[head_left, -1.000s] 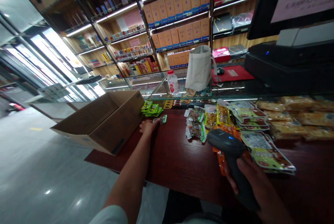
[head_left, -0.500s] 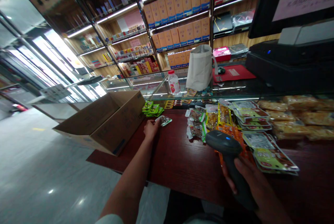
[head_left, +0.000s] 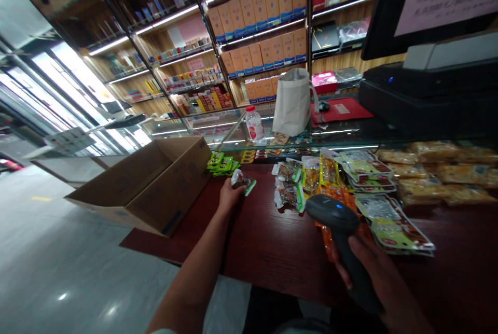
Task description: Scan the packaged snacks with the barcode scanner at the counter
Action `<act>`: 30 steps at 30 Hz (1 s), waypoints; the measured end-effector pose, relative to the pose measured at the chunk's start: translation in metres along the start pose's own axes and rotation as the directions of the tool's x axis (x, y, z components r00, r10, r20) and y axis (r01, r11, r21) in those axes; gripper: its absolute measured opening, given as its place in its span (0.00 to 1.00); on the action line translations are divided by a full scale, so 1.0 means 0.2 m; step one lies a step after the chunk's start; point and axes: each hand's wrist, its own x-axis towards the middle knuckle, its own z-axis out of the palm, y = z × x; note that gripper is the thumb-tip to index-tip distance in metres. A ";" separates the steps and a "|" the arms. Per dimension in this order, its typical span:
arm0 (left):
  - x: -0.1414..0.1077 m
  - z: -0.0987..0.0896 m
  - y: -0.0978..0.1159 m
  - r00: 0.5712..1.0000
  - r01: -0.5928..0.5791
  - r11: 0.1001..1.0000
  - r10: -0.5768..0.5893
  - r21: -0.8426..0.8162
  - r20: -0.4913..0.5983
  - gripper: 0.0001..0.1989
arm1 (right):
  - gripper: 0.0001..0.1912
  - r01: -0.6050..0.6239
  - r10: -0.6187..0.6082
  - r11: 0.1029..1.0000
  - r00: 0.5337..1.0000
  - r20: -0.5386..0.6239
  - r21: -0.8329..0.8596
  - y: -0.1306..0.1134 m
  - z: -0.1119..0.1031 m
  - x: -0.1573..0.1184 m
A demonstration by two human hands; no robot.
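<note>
My left hand (head_left: 230,195) grips a small clear snack packet with a green edge (head_left: 243,183), lifted at the near side of the dark red wooden counter (head_left: 268,251). An open cardboard box (head_left: 167,189) stands just left of that hand, and a heap of small green packets (head_left: 221,164) lies beyond it. My right hand (head_left: 369,266) is wrapped around the handle of a black handheld barcode scanner (head_left: 336,217). The scanner's head sits close above orange snack packets (head_left: 330,204). To its right lies a fanned stack of green-and-white packets (head_left: 397,235).
Clear packets of dried food (head_left: 288,194) lie between my hands. Behind them runs a glass display case (head_left: 436,173) of yellow packets. On top stand a canvas bag (head_left: 292,103), a plastic bottle (head_left: 254,124) and a black till with monitor (head_left: 424,85). Shelves of boxed goods fill the back; a tiled floor lies left.
My left hand has closed on the small packet and lifted it from the counter. The right hand and scanner stay nearly still, and the whole view has shifted slightly.
</note>
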 end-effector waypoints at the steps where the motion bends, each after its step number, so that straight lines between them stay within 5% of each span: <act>1: -0.03 0.00 0.00 1.000 0.006 0.997 -0.005 -0.076 0.017 0.20 | 0.24 -0.002 0.002 1.000 1.000 0.004 0.000 -0.01 0.00 0.00; 9: -0.31 0.03 0.08 0.970 0.165 0.829 -0.038 -0.534 0.240 0.26 | 0.22 0.015 -0.016 1.000 0.998 0.066 0.024 -0.01 0.04 0.00; 15: -0.42 0.09 0.15 0.923 0.371 0.521 -0.114 -0.769 0.368 0.22 | 0.23 0.013 -0.012 1.000 0.998 0.060 -0.016 -0.02 0.04 -0.01; 30: -0.59 0.23 0.15 0.938 0.341 0.502 -0.131 -0.795 0.320 0.13 | 0.23 0.055 -0.055 0.998 0.997 0.046 -0.011 -0.05 0.04 -0.05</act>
